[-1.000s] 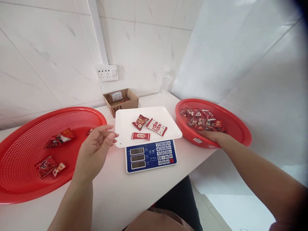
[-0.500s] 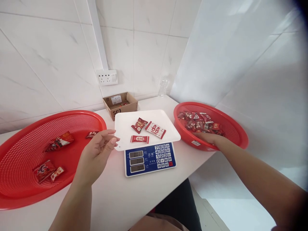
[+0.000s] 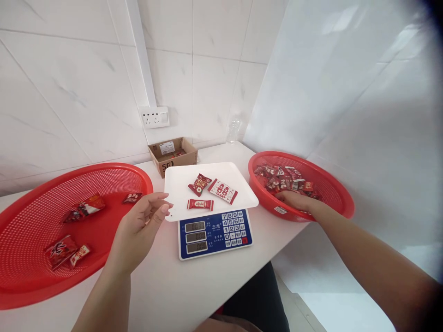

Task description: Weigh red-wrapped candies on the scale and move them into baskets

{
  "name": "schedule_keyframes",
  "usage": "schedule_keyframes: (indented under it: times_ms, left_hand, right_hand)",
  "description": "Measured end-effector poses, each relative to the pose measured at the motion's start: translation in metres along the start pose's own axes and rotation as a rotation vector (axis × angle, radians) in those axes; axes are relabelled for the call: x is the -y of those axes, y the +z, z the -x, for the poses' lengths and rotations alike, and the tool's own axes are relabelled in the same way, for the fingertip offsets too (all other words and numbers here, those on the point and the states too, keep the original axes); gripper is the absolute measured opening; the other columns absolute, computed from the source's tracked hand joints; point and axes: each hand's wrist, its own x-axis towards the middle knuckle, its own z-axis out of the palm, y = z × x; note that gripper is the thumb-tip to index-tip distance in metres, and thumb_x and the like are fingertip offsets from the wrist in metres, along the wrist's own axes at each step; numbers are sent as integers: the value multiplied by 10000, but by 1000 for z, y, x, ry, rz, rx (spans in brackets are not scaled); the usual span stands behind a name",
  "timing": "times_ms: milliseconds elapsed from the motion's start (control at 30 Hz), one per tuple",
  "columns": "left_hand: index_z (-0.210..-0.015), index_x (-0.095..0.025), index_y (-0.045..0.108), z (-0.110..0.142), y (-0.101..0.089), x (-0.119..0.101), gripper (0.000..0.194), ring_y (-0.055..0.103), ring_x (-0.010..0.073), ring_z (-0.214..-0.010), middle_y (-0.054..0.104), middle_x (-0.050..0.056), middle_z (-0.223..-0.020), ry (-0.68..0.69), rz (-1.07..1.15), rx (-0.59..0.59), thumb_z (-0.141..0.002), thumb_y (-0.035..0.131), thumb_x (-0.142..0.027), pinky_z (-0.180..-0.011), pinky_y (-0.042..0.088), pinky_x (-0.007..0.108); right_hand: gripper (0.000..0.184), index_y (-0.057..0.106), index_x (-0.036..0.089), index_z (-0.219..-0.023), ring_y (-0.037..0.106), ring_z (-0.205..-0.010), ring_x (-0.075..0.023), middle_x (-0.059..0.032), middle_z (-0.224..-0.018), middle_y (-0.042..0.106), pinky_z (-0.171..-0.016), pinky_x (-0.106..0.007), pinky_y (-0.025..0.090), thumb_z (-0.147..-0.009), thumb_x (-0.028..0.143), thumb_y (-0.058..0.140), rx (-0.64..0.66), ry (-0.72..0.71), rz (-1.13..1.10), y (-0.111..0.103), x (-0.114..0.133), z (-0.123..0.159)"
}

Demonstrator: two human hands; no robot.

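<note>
My left hand [image 3: 143, 226], with thumb and fingers apart and nothing in it, is beside the left edge of the white weighing tray [image 3: 176, 180]. On the tray lie a dark red snack packet [image 3: 200, 184], a white-and-red packet [image 3: 223, 191] and a narrow red bar-shaped packet [image 3: 200, 204]. Below the tray shows the blue keypad panel [image 3: 216, 234] of the digital scale. My right hand [image 3: 295, 201] reaches into the right red basket [image 3: 254, 184], against a heap of small red snack packets [image 3: 282, 177]. Its fingertips are hidden, so what they touch is unclear.
At left stands a larger red basket [image 3: 114, 240] holding several packets. A small cardboard box [image 3: 178, 160] sits behind the tray, with a clear plastic bottle [image 3: 234, 129] near the wall corner. A wall socket [image 3: 154, 117] is above the white table [image 3: 155, 290].
The whole view has shifted slightly, with everything a little lower. My right hand has moved slightly left within the basket. My left hand keeps its place by the tray.
</note>
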Motion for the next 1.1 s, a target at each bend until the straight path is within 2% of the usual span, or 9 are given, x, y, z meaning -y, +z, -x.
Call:
schedule_keyframes:
  times_ms: [133, 300, 433, 533, 633, 700, 767, 900, 1100]
  left_hand:
    - [-1099, -221, 559, 1, -1, -1, 422, 611, 212, -915, 661, 66, -940, -3, 2, 3, -801, 552, -520, -797, 505, 367]
    - [-1102, -251, 556, 1, -1, 2, 397, 603, 221, -958, 656, 63, -981, -24, 4, 26, -806, 554, -515, -820, 492, 374]
    - [-1109, -260, 554, 1, 8, 5, 409, 600, 237, -982, 648, 64, -1009, -44, 9, 92, -801, 551, -530, -815, 498, 385]
    - [-1130, -273, 542, 6, 20, 0, 399, 601, 220, -956, 624, 66, -1068, -51, 42, 225, -824, 517, -527, -798, 511, 374]
    - [-1227, -301, 466, 15, 33, -9, 425, 562, 221, -1045, 546, 87, -1217, -56, 154, 373, -850, 497, -496, -806, 524, 360]
    - [-1309, -321, 380, 20, 40, -14, 505, 514, 236, -1136, 445, 101, -1342, -85, 247, 444, -848, 519, -475, -828, 528, 361]
    - [-1380, -329, 279, 23, 46, -16, 617, 500, 247, -1163, 372, 108, -1406, -120, 351, 492, -839, 547, -459, -856, 527, 375]
    - [-1437, -314, 175, 24, 50, -15, 712, 592, 214, -975, 543, 90, -1206, -224, 475, 498, -843, 530, -481, -824, 553, 398]
    - [-1395, -358, 300, 20, 47, -15, 589, 591, 163, -909, 563, 34, -1131, -272, 494, 473, -856, 504, -477, -789, 572, 358]
  right_hand:
    - [278, 538, 202, -461, 521, -521, -157, -15, -516, 583, -563, -261, 378, -734, 167, 579, 89, -38, 27, -4, 1, -9]
    - [222, 564, 203, -575, 547, -665, -201, -36, -634, 607, -647, -303, 387, -789, 250, 526, -169, -28, 44, -24, 13, -15]
    - [277, 633, 189, -761, 589, -697, -196, -31, -721, 648, -655, -305, 431, -830, 420, 496, -312, -46, -122, -32, 47, -3]
    - [289, 659, 188, -801, 606, -658, -178, -19, -732, 666, -633, -308, 472, -741, 468, 627, -233, -127, -716, -14, 87, 19]
    - [287, 684, 200, -764, 608, -646, -156, -7, -715, 669, -655, -312, 492, -663, 465, 724, 69, -230, -1089, 23, 129, 51]
    - [281, 696, 200, -757, 609, -653, -154, -11, -709, 670, -656, -309, 494, -673, 466, 725, 254, -197, -1168, 49, 154, 73]
    - [277, 687, 200, -714, 591, -632, -142, -1, -670, 645, -631, -288, 484, -684, 475, 713, 315, -207, -1219, 70, 173, 92]
    - [298, 660, 201, -673, 549, -581, -136, 16, -612, 600, -582, -276, 456, -740, 491, 648, 295, -247, -1203, 94, 191, 106]
    - [297, 709, 218, -840, 617, -781, -212, -31, -818, 691, -710, -333, 482, -799, 482, 577, 220, -329, -1056, 94, 189, 99]
